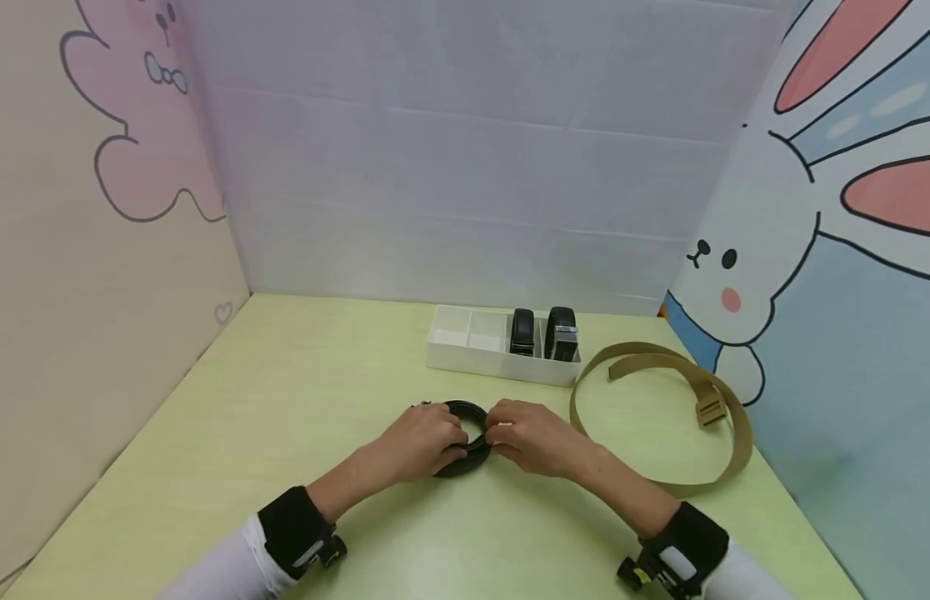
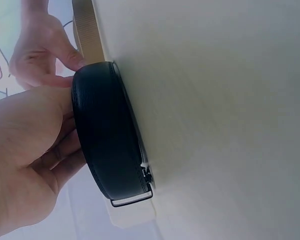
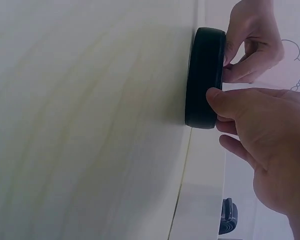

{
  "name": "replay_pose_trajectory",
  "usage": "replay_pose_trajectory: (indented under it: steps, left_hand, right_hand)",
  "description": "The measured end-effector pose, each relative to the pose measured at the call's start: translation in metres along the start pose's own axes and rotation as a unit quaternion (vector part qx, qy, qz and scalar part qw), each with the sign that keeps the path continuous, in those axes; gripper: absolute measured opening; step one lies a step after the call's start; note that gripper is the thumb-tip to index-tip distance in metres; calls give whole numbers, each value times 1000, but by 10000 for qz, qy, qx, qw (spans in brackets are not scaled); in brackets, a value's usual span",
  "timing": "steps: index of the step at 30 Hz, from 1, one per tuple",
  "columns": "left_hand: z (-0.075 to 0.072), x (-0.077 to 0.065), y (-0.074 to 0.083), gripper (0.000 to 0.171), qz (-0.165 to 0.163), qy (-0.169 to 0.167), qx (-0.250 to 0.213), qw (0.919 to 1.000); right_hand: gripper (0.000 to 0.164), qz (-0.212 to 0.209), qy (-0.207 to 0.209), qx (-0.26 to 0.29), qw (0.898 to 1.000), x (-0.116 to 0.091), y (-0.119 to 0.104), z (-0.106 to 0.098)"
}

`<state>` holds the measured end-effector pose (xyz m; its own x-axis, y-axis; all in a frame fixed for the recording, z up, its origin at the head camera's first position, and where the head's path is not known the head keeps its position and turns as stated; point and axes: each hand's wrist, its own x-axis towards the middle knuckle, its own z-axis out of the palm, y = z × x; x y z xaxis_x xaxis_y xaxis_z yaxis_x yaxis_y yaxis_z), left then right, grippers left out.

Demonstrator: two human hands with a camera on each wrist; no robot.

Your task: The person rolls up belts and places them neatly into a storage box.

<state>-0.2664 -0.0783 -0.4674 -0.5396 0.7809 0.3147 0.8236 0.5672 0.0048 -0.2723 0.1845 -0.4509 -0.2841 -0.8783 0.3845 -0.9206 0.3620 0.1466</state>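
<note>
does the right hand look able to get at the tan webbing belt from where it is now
Probably yes: the tan webbing belt lies close beside the right hand with nothing blocking it, though the hand would likely need to release the coiled black belt first.

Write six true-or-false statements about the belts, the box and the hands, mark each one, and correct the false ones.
1. The left hand and the right hand both touch the coil. True.
2. The box holds two rolled belts. True.
3. The rolled belts stand at the left end of the box, as the head view shows it. False: they stand toward its right end.
4. The tan belt lies in the box. False: it lies in a loose loop on the table.
5. The tan belt has a buckle. True.
6. The box is nearer the person than the coil. False: the coil is nearer.
</note>
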Motion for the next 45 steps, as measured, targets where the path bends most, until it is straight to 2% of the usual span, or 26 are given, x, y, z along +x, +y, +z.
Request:
replay_pose_trajectory:
  steps: [7,11,13,18,24,28,33,37,40,42,45]
  left_hand:
    - [3,1,0,21,-193,37,-67,9998]
    - [5,2,0,22,-84,173,-209,9996]
    - [6,2,-1,21,-71,217,-440,9988]
    - [4,3,-1,17,-166,222,-1050,9941]
    - [1,5,1,23,-308,105,-1301,9910]
    - [1,4,2,23,-384,30,-1421,9891]
    - [0,1,-2,15,-382,-33,-1557,9871]
    - [-2,-3,-8,14,-163,-131,-1726,9848]
    - [-8,-8,-17,15,-30,-158,-2015,9794]
    - [-16,-15,-25,16,-105,-98,-2164,9762]
    - [-30,-26,-39,19,-401,63,-2174,9752]
  right_hand:
    - [17,-267,142,-474,9984,4,-6,5]
    - [18,-291,184,-760,9965,9,-11,9]
    - [18,-228,199,-783,9965,11,-12,11]
    - [21,24,327,-424,9986,11,-13,12]
    - [24,240,421,12,9988,11,-13,11]
    - [25,379,248,154,9989,10,-14,9]
    - [22,526,-52,344,9980,11,-15,8]
    - [20,589,-175,560,9965,11,-14,9]
    - [19,629,-323,714,9949,11,-12,9]
    - [19,664,-445,765,9939,12,-11,9]
    - [18,730,-608,833,9920,14,-10,7]
